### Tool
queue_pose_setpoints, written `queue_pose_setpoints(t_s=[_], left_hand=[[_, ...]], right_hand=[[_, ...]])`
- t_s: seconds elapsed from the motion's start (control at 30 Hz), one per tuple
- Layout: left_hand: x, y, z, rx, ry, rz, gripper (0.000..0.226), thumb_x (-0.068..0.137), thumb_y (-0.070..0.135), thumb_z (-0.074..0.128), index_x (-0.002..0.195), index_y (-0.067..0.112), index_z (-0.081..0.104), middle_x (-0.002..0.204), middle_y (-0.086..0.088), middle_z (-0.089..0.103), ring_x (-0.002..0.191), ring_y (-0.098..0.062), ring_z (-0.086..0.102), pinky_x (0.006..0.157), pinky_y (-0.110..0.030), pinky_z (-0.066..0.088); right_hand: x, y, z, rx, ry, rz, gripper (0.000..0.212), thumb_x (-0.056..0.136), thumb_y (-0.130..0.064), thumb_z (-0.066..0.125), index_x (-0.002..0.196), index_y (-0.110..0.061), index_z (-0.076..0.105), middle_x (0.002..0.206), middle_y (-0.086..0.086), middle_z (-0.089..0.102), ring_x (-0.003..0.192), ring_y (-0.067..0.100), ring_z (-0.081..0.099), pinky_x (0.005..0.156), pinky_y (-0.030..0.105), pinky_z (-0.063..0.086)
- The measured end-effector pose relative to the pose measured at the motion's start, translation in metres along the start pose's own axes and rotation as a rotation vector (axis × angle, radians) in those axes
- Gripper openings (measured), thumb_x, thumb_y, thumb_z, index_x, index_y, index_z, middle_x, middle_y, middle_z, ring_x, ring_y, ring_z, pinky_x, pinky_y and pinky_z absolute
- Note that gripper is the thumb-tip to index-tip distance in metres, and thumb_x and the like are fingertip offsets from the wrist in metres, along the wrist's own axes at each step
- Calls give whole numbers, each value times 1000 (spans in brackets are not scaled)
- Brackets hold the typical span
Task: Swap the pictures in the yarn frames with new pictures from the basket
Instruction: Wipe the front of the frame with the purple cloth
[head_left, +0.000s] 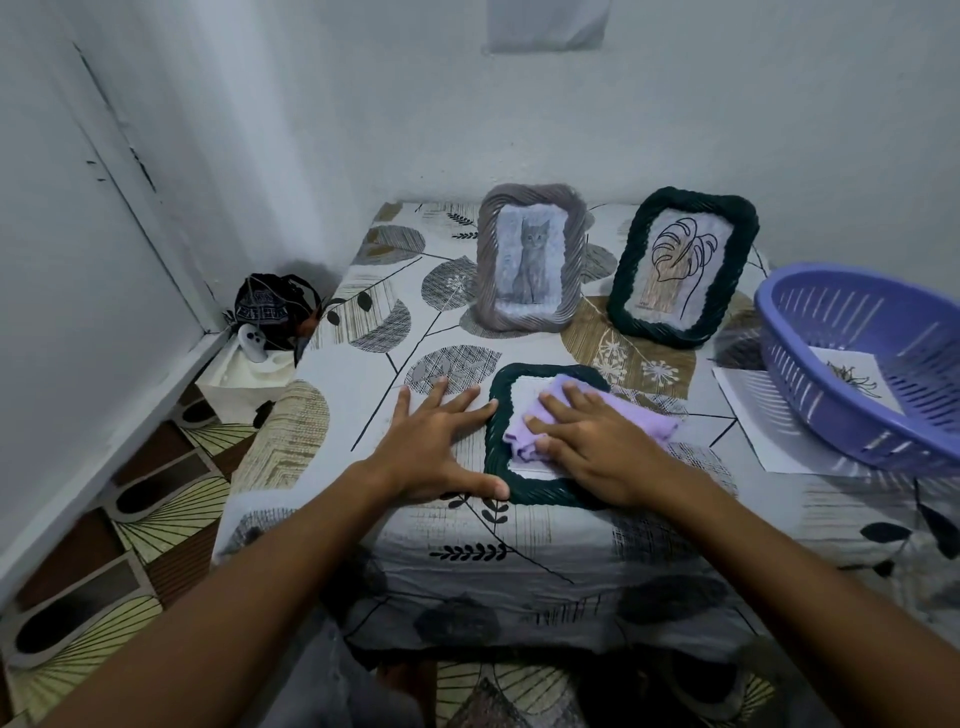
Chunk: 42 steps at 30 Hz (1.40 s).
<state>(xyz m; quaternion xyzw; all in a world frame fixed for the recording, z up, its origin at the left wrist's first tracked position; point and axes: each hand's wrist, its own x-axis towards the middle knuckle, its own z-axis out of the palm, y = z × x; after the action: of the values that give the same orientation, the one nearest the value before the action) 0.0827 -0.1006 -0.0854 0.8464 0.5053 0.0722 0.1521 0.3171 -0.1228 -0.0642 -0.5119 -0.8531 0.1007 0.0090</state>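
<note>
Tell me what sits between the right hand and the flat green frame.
A lilac cloth: in the head view the right hand presses it flat onto the green frame lying on the table.

flat frame (496, 457): dark green yarn border, lying flat near the table's front edge, its middle partly covered by a purple cloth
grey frame (530, 258): grey-mauve yarn, upright at the back, holding a cat picture
green frame (682, 266): dark green yarn, upright just right of the grey one, tilted slightly, holding a leaf line drawing
basket (852, 410): purple slotted plastic, at the right edge, tipped toward the viewer
basket picture (857, 382): white sheet with a dark drawing, inside the basket
loose sheet (753, 415): white paper, partly under the basket
</note>
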Motion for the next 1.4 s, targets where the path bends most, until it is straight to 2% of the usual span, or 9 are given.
queue_pose_setpoints(t_s=[0.17,0.3,0.53,0.7,0.8,1.0,1.13,1.27,1.4], left_hand=[[0,-1,0,-15,-1,-4,119,45,98,38,148,43,18,160,12,8,147,-16,-10,113,-58,-14],[0,0,0,-9,-4,-1,118,46,98,38,148,43,18,160,12,7,147,-17,-11,113,-59,-13],[1,-2,2,0,9,1,120,44,99,38,148,43,18,160,12,8,147,-16,-10,114,-58,-13],[1,-3,2,-20,22,4,118,46,98,42,148,44,20,159,13,9,147,-15,-9,114,-56,-14],[1,-2,2,-22,20,3,116,47,97,43,148,45,20,159,13,8,147,-15,-10,114,-57,-14],[0,-1,1,-16,14,1,117,47,97,41,148,44,19,159,13,9,147,-15,-10,114,-57,-13],[0,-1,2,-7,17,-3,118,45,98,40,148,45,19,159,13,9,147,-16,-9,114,-57,-12],[1,-3,2,-9,16,-1,116,47,97,43,148,45,19,159,13,9,147,-15,-9,114,-56,-13],[1,-3,2,-28,9,0,115,47,97,43,148,45,19,159,14,7,147,-15,-11,114,-56,-15]], right_hand=[[-38,16,-10,123,-56,-159,49,99,-53,23,141,-35,41,153,-19,8,144,3,-7,117,22,-3],[-45,34,-20,5,-58,-84,64,89,-62,10,139,-38,41,151,-21,9,144,6,-5,120,33,10],[-18,5,0,6,-39,-108,63,93,-61,8,147,-35,27,158,-8,3,147,18,-11,115,29,-12],[-37,25,-6,42,-32,-156,78,83,-71,-6,145,-40,30,154,-17,6,144,5,-10,114,21,-9],[-38,37,-12,-37,-15,-83,87,79,-74,-14,147,-38,26,155,-16,6,145,8,-7,115,24,-6],[-2,22,-9,-107,-6,83,57,101,-51,11,152,-28,17,161,3,7,148,28,-7,119,40,-1],[0,5,-3,-93,-25,-20,53,102,-47,16,152,-29,19,161,2,3,148,25,-9,117,37,-9],[-26,9,-6,-32,-37,-137,82,83,-67,-7,148,-32,29,159,-5,11,148,15,-1,117,31,-5],[-33,26,-14,-181,-26,-57,99,73,-68,-26,149,-31,27,158,-5,19,148,18,6,118,32,0]])
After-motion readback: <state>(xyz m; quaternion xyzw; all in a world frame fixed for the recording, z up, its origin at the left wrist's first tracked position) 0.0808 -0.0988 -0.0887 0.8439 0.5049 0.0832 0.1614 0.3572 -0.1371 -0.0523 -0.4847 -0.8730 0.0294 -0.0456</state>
